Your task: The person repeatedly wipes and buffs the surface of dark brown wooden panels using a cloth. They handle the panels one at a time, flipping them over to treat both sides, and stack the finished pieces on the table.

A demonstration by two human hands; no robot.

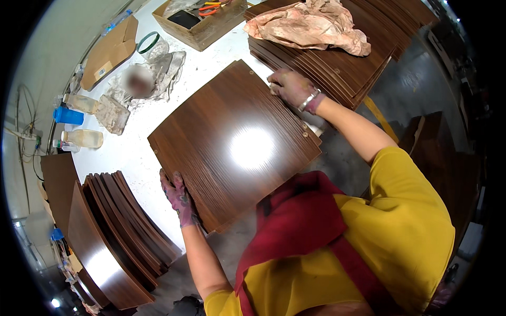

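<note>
A dark brown wood-grain panel (226, 126) lies in front of me over the white table, its near part reaching past the table's front edge. Light glares off its glossy face, and small round holes show near its right-hand corners. My left hand (179, 199), in a stained purple glove, grips the panel's left edge, thumb side against it. At the opposite edge, toward the far right corner, my right hand (294, 89) has its gloved fingers curled over the side. Below the rim, the undersides of both grips are hidden.
Similar panels (363, 73) are stacked at the right under a crumpled pinkish cloth (311, 26). More panels (113, 221) stand on edge at the left. Along the back are a box (203, 31) with orange-handled tools, cardboard (110, 50), a dirty rag (168, 73), bottles (84, 138) and a blue cup (68, 116).
</note>
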